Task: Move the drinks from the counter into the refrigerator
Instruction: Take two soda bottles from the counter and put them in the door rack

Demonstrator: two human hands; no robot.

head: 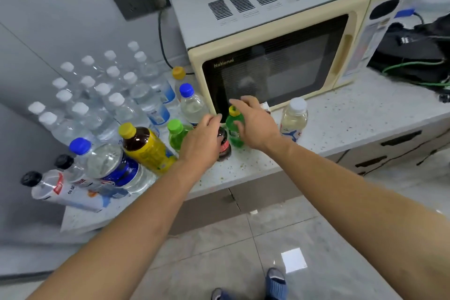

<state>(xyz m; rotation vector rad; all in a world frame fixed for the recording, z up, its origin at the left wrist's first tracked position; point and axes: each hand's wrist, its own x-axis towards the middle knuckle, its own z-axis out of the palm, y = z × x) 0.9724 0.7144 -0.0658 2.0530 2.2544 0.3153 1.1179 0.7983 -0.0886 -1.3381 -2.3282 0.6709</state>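
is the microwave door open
No, the microwave door sits shut and flush, its dark window facing both hands at the bottles.
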